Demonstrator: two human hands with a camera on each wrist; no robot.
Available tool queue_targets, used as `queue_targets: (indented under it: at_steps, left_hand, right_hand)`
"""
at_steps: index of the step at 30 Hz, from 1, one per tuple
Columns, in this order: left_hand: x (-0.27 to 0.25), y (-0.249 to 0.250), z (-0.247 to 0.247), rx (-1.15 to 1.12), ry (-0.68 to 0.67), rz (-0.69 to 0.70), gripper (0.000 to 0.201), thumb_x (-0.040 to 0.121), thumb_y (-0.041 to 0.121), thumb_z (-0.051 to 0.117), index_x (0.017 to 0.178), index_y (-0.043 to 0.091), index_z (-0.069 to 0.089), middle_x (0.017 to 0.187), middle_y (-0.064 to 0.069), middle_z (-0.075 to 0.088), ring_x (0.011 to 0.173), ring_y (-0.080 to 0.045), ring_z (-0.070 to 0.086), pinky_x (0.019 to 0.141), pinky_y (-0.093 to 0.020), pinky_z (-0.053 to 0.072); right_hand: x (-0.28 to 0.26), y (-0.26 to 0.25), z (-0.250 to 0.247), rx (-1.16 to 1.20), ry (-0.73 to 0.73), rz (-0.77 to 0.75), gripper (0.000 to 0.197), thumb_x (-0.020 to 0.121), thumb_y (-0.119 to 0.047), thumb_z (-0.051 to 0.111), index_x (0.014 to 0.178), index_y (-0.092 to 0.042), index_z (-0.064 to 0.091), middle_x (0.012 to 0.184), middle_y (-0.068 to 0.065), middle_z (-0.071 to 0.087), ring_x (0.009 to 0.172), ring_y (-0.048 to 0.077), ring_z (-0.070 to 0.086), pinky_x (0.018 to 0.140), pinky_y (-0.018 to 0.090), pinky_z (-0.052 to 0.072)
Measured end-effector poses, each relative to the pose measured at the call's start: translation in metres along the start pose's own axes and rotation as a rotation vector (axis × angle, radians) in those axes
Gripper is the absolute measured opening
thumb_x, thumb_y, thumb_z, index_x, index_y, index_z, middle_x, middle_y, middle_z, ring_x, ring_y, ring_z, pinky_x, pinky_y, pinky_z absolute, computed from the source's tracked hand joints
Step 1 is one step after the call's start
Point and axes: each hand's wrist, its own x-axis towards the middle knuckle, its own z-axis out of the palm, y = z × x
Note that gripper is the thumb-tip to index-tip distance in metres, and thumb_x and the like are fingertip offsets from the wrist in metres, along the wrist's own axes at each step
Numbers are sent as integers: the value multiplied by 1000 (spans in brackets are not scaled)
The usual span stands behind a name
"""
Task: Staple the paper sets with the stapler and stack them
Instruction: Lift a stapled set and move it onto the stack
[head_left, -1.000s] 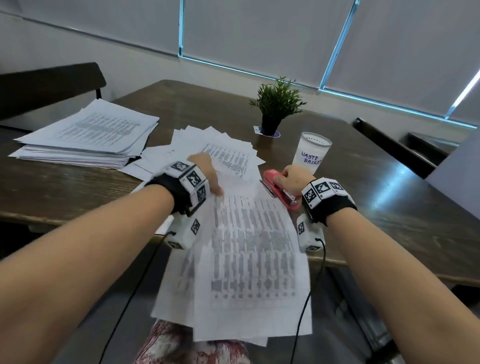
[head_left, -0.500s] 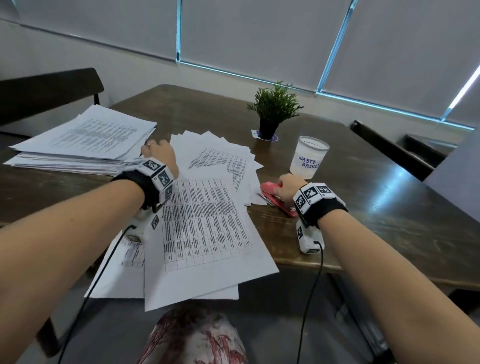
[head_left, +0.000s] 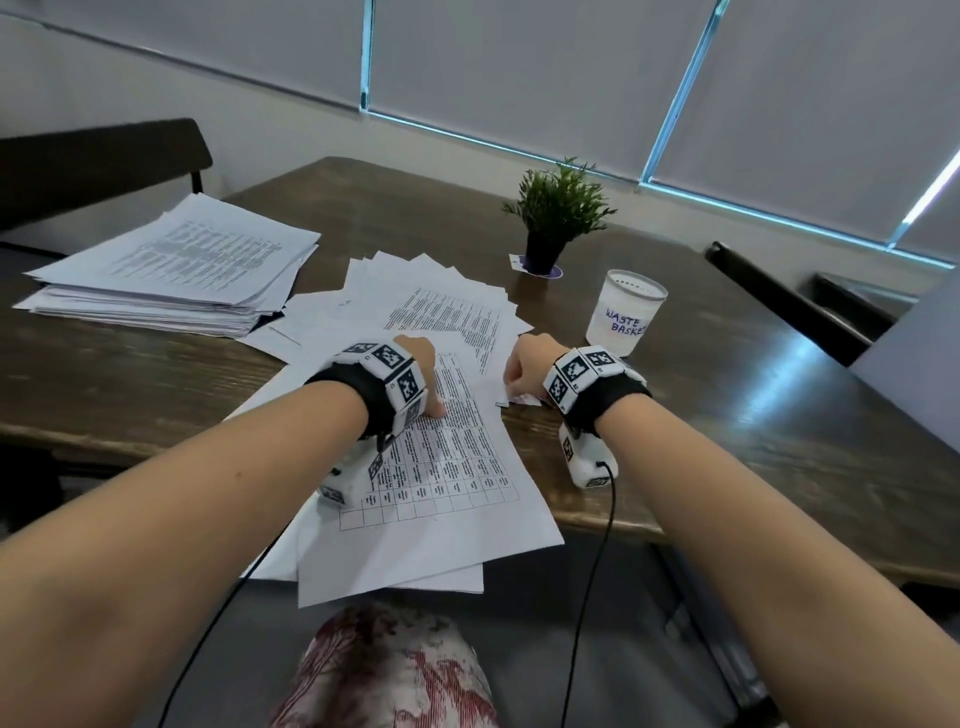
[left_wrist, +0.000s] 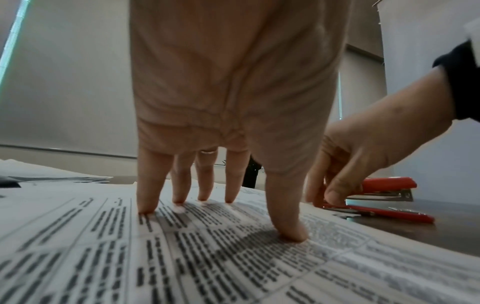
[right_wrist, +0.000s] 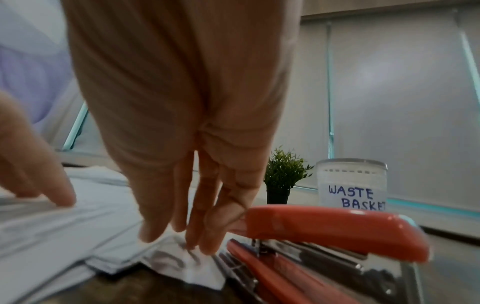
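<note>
Left hand (left_wrist: 231, 86) stands on the printed paper set (head_left: 447, 467) near the table's front edge, fingers (left_wrist: 150, 185) straight and spread, tips and thumb pressing the top sheet flat. Nothing is gripped; the hand only bears down. The set overhangs the near edge of the dark wooden table (head_left: 753, 441), its lower sheets fanned out of line.

Right hand (right_wrist: 182, 102) is just right of the left, at the set's right corner. Its fingers (right_wrist: 205, 236) point down, loosely extended, tips touching the paper corner beside the red stapler (right_wrist: 324, 228). From the left wrist view the fingertips sit right at the stapler's mouth; whether they pinch the corner or merely touch it I cannot tell. The stapler lies on the table at the right edge of the papers, top arm raised off its base, mostly hidden behind the right hand in the head view.

Beyond the hands, a loose fan of sheets (head_left: 431, 296). Far left, a thick stack of paper sets (head_left: 171, 270). Far right of centre, a small potted plant (head_left: 558, 208) and a white cup lettered WASTE BASKET (head_left: 626, 312).
</note>
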Motion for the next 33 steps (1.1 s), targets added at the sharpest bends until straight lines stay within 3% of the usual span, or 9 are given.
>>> queue_targets:
  at_steps: [7, 13, 18, 20, 22, 26, 28, 31, 33]
  left_hand:
    - [-3, -3, -2, -23, 14, -4, 70, 63, 53, 85, 114, 10, 66, 110, -6, 71, 98, -25, 67, 86, -37, 56]
    - [-7, -4, -3, -27, 12, 3, 55, 61, 55, 85, 93, 21, 55, 109, -5, 72, 97, -22, 68, 80, -32, 55]
    - [-7, -4, -2, -32, -6, 25, 66, 65, 53, 83, 113, 11, 65, 112, -4, 70, 100, -22, 66, 84, -33, 54]
    - [-5, 0, -6, -40, -33, 62, 59, 70, 46, 83, 113, 10, 65, 112, -6, 69, 98, -22, 65, 82, -32, 53]
    - [-2, 9, -13, -65, -27, 122, 45, 75, 40, 81, 104, 9, 66, 113, -8, 70, 96, -23, 65, 82, -32, 51]
    - [8, 36, -25, -152, 40, 237, 50, 82, 35, 76, 125, 12, 64, 124, -3, 65, 113, -21, 60, 95, -31, 47]
    - [14, 45, -24, -111, 3, 273, 53, 82, 36, 76, 127, 12, 61, 128, -2, 62, 119, -21, 57, 96, -30, 44]
    - [27, 47, -11, -11, -91, 266, 48, 80, 39, 76, 115, 9, 63, 117, -5, 63, 119, -26, 57, 92, -32, 45]
    - [29, 46, -5, 33, -122, 250, 58, 81, 45, 73, 125, 10, 60, 124, -5, 63, 118, -25, 57, 96, -34, 46]
  right_hand:
    - [7, -3, 1, -19, -23, -20, 23, 75, -13, 82, 95, -3, 77, 97, 8, 74, 93, 21, 70, 86, 33, 56]
    - [7, 0, -1, 29, -5, -31, 14, 73, -4, 79, 87, -2, 78, 87, 7, 75, 76, 16, 69, 76, 29, 58]
    - [6, 1, 4, 1, 3, -59, 7, 77, -5, 72, 81, 0, 75, 83, 10, 74, 75, 22, 68, 69, 31, 58]
    - [4, 5, 2, 15, 30, -52, 9, 80, -8, 68, 80, -1, 73, 81, 7, 70, 74, 20, 65, 66, 29, 54]
    - [3, 13, -9, 75, 144, -22, 12, 84, -9, 60, 81, -2, 70, 83, 6, 66, 76, 18, 59, 66, 26, 45]
    - [6, 47, -51, 220, 465, 104, 14, 89, -11, 52, 82, -7, 64, 92, 13, 69, 89, 30, 62, 74, 31, 45]
    - [10, 70, -71, 292, 594, 171, 13, 90, -12, 51, 83, -10, 62, 95, 15, 70, 94, 32, 63, 80, 34, 48]
    - [14, 103, -88, 331, 729, 255, 15, 89, -11, 54, 88, -5, 67, 98, 15, 70, 99, 31, 62, 90, 37, 48]
    - [18, 120, -87, 339, 782, 287, 16, 88, -9, 56, 90, -2, 71, 97, 15, 71, 99, 31, 63, 93, 37, 47]
